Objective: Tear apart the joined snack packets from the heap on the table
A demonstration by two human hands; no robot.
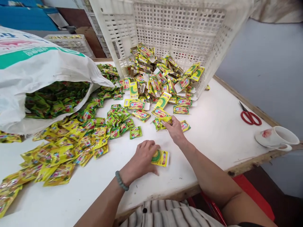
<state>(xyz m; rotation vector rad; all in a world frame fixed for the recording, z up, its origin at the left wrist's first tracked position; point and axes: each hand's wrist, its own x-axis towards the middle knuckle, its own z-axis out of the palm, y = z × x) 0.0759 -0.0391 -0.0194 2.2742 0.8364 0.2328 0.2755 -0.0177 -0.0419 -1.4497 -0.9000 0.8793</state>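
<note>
My left hand [142,157] lies low over the table, with a bracelet at the wrist. Its fingers and thumb close around the left end of a flat yellow candy box [163,158], whose right end shows white flap edges. Farther forward, my right hand [175,130] pinches the edge of another yellow candy box [166,119] between thumb and fingers. Part of that box is hidden by the hand, and a green packet seems to lie just under it. More yellow boxes [141,115] are spread just beyond my hands. One small green candy packet [135,132] lies apart, left of them.
A white plastic crate [180,31] lies on its side at the back, spilling boxes. Green packets fill an open white sack [71,67] at left. Yellow strip packets [59,154] heap before it. Red scissors [251,117] and a mug [272,137] sit at right.
</note>
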